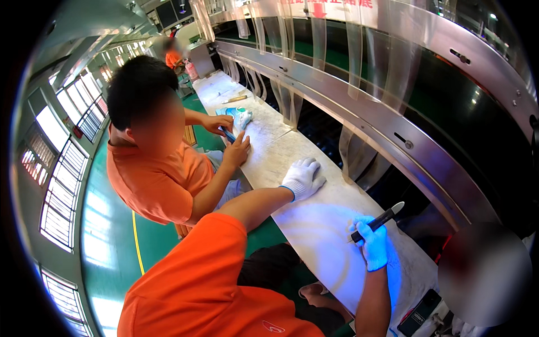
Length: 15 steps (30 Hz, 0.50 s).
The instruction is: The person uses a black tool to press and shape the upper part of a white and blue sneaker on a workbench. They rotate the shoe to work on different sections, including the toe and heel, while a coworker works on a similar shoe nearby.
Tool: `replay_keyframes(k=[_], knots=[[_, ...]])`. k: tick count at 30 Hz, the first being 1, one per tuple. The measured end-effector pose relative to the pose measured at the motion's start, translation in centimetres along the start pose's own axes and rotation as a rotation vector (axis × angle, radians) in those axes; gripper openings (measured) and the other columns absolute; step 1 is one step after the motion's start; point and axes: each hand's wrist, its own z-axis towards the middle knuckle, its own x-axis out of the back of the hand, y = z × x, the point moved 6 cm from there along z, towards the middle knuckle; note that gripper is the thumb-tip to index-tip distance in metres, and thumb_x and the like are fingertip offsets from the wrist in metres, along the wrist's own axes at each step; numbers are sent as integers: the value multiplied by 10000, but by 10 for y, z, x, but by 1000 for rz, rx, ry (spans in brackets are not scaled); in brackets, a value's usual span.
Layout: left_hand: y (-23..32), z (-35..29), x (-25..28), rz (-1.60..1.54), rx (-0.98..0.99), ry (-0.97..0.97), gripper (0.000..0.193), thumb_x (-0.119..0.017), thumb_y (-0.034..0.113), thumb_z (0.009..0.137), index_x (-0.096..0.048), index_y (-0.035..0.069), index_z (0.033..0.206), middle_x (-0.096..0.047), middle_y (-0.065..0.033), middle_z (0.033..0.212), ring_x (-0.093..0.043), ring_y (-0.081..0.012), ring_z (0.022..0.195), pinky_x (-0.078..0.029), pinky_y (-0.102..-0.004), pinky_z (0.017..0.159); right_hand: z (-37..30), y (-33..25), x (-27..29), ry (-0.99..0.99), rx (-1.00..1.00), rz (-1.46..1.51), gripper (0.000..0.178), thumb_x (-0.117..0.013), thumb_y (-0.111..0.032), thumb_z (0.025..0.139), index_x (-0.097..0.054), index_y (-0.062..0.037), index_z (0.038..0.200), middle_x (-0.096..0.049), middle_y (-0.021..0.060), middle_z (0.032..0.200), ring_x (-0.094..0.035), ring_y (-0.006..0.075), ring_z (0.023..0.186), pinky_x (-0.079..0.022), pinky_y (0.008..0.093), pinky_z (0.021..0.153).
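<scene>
My left hand (304,178), in a white knitted glove, rests palm down on the pale workbench (264,140) with its fingers stretched out and nothing in them. To the right, my right hand (373,244) wears a glove that looks blue under a blue-violet light. Its fingers are closed round a black pen-shaped tool (377,223), held slantwise over the bench. The tool's pale tapered tip points up and to the right, toward the machine side. Blue light falls on the bench around this hand.
A co-worker (151,168) sits at left, both hands on a small blue piece. Near them lie a blue-and-white shoe (240,117) and a brown-handled tool (234,99). A metal-framed conveyor machine (365,121) with clear strips runs behind the bench. A dark phone (419,313) lies lower right.
</scene>
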Motion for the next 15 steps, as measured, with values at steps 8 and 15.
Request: replay_keyframes(k=[8,15], knots=[[-1,-1,0,-9,-16,39,569,-729,423,970,-685,-1,1347,-639,-243,1460,-593,-444,1370,-474,-518,1178,-7,-3,-28,-50,-71,-184,591,-801,-108,933,-635,63,1475,-639,-5,805,-625,106,657,-525,275,617],[0,-1,1,-17,-20,47,543,-735,417,962,-702,7,1315,-656,-242,1429,-613,-448,1340,-495,-521,1154,-12,-7,-44,-97,43,-550,751,-812,-108,911,-532,30,1594,-653,-5,859,-631,103,729,-571,289,718]])
